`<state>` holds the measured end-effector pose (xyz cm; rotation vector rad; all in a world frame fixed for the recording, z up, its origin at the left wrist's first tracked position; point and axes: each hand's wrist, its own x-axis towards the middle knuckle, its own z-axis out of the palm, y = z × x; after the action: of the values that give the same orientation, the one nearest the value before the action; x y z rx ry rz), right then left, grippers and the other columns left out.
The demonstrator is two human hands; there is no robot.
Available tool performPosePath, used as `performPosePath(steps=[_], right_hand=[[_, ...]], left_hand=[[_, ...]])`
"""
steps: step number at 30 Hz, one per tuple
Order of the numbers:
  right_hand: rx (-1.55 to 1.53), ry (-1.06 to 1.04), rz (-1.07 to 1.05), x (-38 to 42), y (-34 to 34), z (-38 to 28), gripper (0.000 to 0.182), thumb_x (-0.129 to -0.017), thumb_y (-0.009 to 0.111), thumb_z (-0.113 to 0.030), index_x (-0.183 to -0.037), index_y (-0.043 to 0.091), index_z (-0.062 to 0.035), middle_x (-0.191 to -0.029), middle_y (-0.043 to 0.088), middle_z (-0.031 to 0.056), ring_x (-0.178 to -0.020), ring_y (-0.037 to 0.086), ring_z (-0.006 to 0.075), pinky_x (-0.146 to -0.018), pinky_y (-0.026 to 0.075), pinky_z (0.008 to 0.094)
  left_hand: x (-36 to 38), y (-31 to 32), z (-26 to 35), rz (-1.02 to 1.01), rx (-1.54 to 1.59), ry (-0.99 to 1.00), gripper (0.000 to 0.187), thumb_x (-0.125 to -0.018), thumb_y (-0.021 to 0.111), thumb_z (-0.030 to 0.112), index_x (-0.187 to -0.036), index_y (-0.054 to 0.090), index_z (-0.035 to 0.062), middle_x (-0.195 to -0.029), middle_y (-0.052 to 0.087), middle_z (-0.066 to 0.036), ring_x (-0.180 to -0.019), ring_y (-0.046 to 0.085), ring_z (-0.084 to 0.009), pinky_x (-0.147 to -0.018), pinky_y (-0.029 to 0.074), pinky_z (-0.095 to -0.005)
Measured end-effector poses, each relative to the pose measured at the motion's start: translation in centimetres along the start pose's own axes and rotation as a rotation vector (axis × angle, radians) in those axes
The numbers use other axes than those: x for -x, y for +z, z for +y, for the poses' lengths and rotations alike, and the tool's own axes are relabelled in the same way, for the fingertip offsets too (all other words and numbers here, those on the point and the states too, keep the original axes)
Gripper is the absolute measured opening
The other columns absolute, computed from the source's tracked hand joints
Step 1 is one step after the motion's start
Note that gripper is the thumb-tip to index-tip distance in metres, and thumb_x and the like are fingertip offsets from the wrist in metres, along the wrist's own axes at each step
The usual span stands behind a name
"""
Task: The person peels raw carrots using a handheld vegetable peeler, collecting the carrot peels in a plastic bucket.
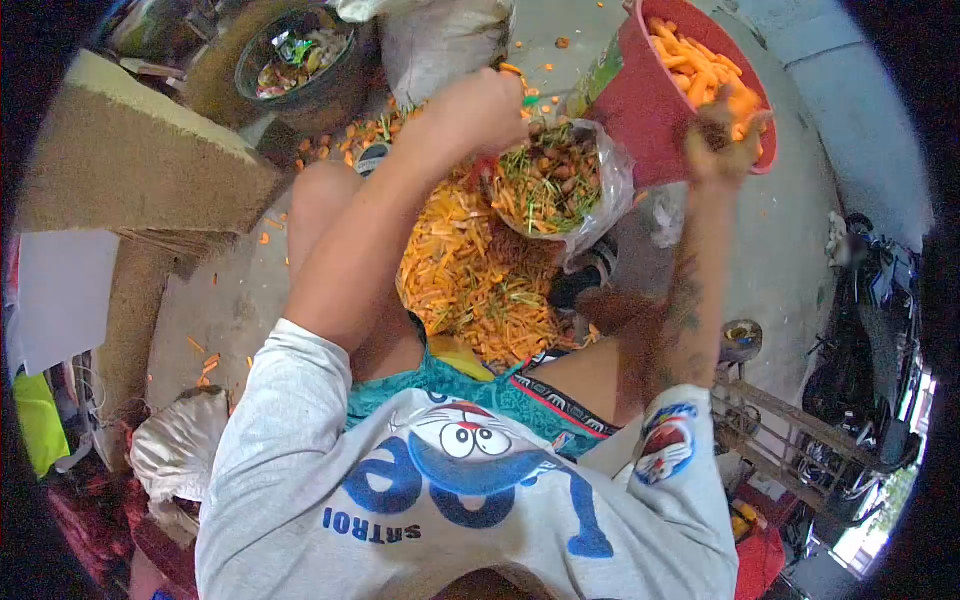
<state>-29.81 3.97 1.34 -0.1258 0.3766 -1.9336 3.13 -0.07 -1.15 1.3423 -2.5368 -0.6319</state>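
On the floor (770,270), peelings (455,255) are lying mid-frame by a bag (617,160) holding trimmings (553,190). Upper right, a red bucket (640,125) is holding carrots (690,65), right hand (722,152) at its rim, grip unclear; the left hand (478,113) is clenching something green (531,101).

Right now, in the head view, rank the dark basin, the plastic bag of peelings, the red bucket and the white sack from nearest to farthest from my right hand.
From your right hand:
1. Red bucket, right at the hand.
2. Plastic bag, to the left of the bucket.
3. White sack, farther left, at the top.
4. Dark basin, upper left.
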Motion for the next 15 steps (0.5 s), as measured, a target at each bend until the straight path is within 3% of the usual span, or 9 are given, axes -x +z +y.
performPosePath(steps=[1,2,4,6,8,11,12,13,15], right_hand=[[-0.215,0.051,0.124,-2.0,0.7,-1.8,0.044,-0.092,0.076,-0.031,-0.116,0.062,0.0034,-0.098,0.07,0.0106,-0.072,0.062,0.0142,-0.063,0.056,0.026],[-0.214,0.057,0.128,-3.8,-0.3,-2.6,0.044,-0.092,0.076,-0.031,-0.116,0.062,0.0034,-0.098,0.07,0.0106,-0.072,0.062,0.0142,-0.063,0.056,0.026],[0.27,0.299,-0.242,-6.6,-3.8,-2.7,0.049,-0.097,0.069,-0.038,-0.116,0.061,0.0068,-0.098,0.071,0.0081,-0.076,0.063,0.0122,-0.061,0.054,0.0255],[0.353,0.379,-0.215,-7.6,-7.5,1.5,0.043,-0.099,0.065,-0.038,-0.117,0.062,0.0019,-0.095,0.071,0.0045,-0.071,0.06,0.0122,-0.057,0.05,0.0259],[0.875,0.229,0.081,-4.3,-8.9,7.6,0.035,-0.099,0.064,-0.033,-0.117,0.064,-0.0039,-0.092,0.07,0.0027,-0.069,0.059,0.0123,-0.055,0.048,0.0263],[1.059,0.584,0.071,-6.1,-19.5,11.3,0.022,-0.097,0.063,-0.021,-0.115,0.067,-0.0081,-0.093,0.071,0.0037,-0.071,0.062,0.0122,-0.055,0.049,0.0283],[1.151,0.517,0.316,-5.5,-21.6,13.6,0.022,-0.095,0.063,-0.014,-0.115,0.067,-0.0066,-0.091,0.071,0.0051,-0.07,0.061,0.0134,-0.052,0.048,0.0312],[1.184,0.446,0.356,-4.6,-22.6,15.8,0.019,-0.095,0.063,-0.015,-0.11,0.069,-0.0042,-0.089,0.071,0.0057,-0.069,0.061,0.0148,-0.053,0.049,0.032],[1.162,0.546,0.34,-5.0,-26.9,17.6,0.021,-0.095,0.064,-0.015,-0.108,0.072,-0.0016,-0.089,0.072,0.0081,-0.068,0.061,0.016,-0.058,0.049,0.0319]], left_hand=[[0.3,-0.9,-0.3,-0.008,0.005,-0.008,0.03,-0.077,0.065,0.018,-0.089,0.072,-0.0084,-0.088,0.07,-0.033,-0.084,0.073,-0.0443,-0.08,0.059,-0.049],[0.5,-2.0,-0.6,-0.008,0.002,-0.032,0.031,-0.078,0.064,0.018,-0.094,0.071,-0.0072,-0.092,0.07,-0.032,-0.089,0.071,-0.0447,-0.082,0.057,-0.0501],[0.7,-3.2,-1.8,0.116,0.031,-0.022,0.031,-0.078,0.063,0.017,-0.098,0.069,-0.0051,-0.094,0.069,-0.032,-0.093,0.069,-0.0456,-0.082,0.055,-0.051],[0.4,-4.3,-3.0,0.121,0.047,-0.045,0.031,-0.078,0.062,0.017,-0.099,0.068,-0.0052,-0.093,0.068,-0.032,-0.092,0.069,-0.0462,-0.082,0.054,-0.0513],[0.0,-4.4,-4.1,0.131,0.079,-0.076,0.033,-0.078,0.061,0.018,-0.1,0.067,-0.0061,-0.089,0.066,-0.033,-0.089,0.068,-0.0473,-0.08,0.054,-0.0517],[-0.2,-5.0,-4.6,0.111,0.089,-0.051,0.031,-0.079,0.061,0.017,-0.099,0.066,-0.0067,-0.089,0.066,-0.033,-0.086,0.068,-0.048,-0.077,0.054,-0.0513],[-0.3,-5.3,-4.6,0.105,0.089,-0.062,0.031,-0.079,0.061,0.017,-0.099,0.066,-0.0067,-0.089,0.066,-0.033,-0.086,0.068,-0.048,-0.077,0.054,-0.0513],[-0.2,-5.6,-4.4,0.122,0.117,-0.063,0.03,-0.081,0.06,0.016,-0.099,0.066,-0.0067,-0.088,0.066,-0.033,-0.085,0.068,-0.0483,-0.076,0.054,-0.0514],[-0.2,-6.0,-4.6,0.135,0.144,-0.073,0.029,-0.082,0.06,0.015,-0.099,0.067,-0.0067,-0.087,0.066,-0.033,-0.083,0.068,-0.0486,-0.075,0.054,-0.0515]])
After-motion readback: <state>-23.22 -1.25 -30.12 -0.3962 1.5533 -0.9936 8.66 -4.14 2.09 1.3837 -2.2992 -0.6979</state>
